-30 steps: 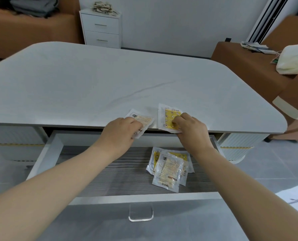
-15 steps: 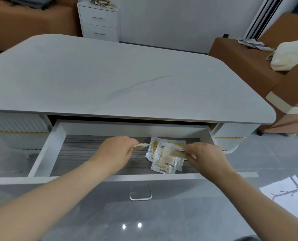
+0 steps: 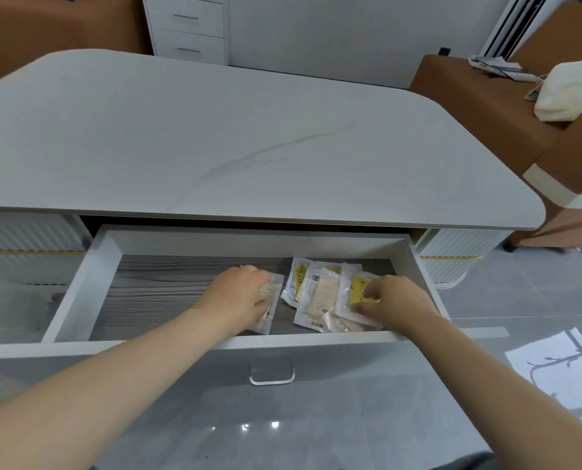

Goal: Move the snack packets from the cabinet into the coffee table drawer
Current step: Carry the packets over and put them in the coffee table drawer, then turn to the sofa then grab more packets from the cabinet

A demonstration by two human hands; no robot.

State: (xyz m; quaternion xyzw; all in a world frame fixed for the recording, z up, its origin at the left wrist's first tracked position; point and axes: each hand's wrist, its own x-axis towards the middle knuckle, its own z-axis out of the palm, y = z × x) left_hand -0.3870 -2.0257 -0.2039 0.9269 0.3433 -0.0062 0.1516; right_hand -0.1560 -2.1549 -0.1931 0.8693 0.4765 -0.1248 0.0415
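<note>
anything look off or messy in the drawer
Nothing looks damaged or spilled. The snack packets lie in a loose overlapping heap at the right of the drawer, tilted at different angles. The left hand grips a lone packet beside the heap; the right hand pinches a yellow packet on top.

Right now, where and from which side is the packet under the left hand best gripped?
By its sealed near edge, from above. The packet lies about flat on the drawer floor, clear of the pile, and the left hand holds its middle, so only the thin rim is free.
</note>
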